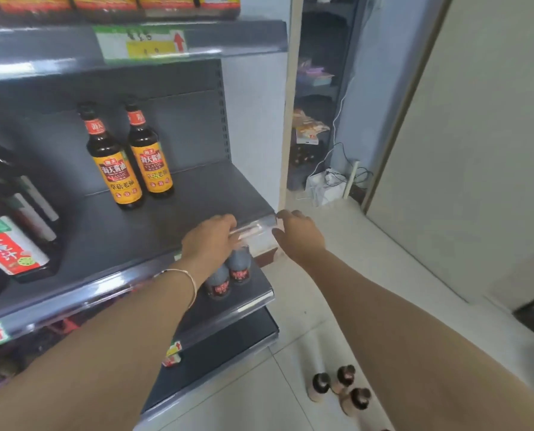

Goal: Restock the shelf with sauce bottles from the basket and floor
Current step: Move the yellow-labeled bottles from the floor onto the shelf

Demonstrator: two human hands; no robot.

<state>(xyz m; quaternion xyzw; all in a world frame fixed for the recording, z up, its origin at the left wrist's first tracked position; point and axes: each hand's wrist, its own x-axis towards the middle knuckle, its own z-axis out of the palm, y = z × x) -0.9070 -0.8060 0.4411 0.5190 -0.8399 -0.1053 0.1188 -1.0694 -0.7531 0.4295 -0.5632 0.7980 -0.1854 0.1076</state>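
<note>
Two sauce bottles (132,155) with orange labels stand upright side by side toward the back of the grey shelf (197,197), touching or nearly so, and well apart from your hands. Three floor bottles (340,387) with dark caps stand clustered on the pale floor tiles (321,306) below your right forearm. A lower pair of bottles (230,275) sits on the shelf underneath, just below your left wrist. Your left hand (211,241) rests at the front edge of the grey shelf, its fingers lying loosely over the clear rail (254,227) and holding no bottle. Your right hand (299,233) hangs just beside the shelf's right front corner, fingers relaxed and slightly spread, with nothing in it; whether it touches the corner you cannot tell from this view. A thin bracelet (188,276) circles your left wrist. At the far left of the shelf stand large dark bottles (10,244), one with a red and white label. Above, a green and yellow price tag (141,42) with a red arrow sits on the upper shelf's front edge.
</note>
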